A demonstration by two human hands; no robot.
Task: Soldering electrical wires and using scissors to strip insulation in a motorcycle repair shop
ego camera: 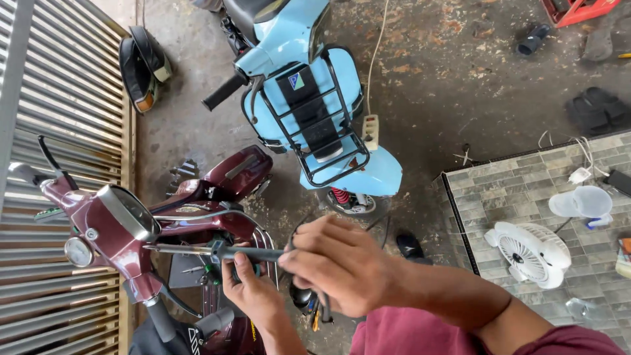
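Note:
A long screwdriver [197,250] with a dark handle lies level between my two hands, its metal shaft pointing left toward the maroon scooter [118,227]. My right hand [338,263] is closed around the handle end. My left hand [253,289] sits just below and left of it, thumb pressed on the handle near the shaft, fingers curled around it. The shaft tip reaches the scooter's headlight area. A light blue scooter [309,98] with a black front rack stands just beyond.
A corrugated metal shutter [59,85] fills the left side. A power strip [371,131] lies on the concrete floor. At right a tiled surface [519,190] carries a small white fan [526,253] and a clear plastic cup [582,202]. A helmet [141,66] lies at top left.

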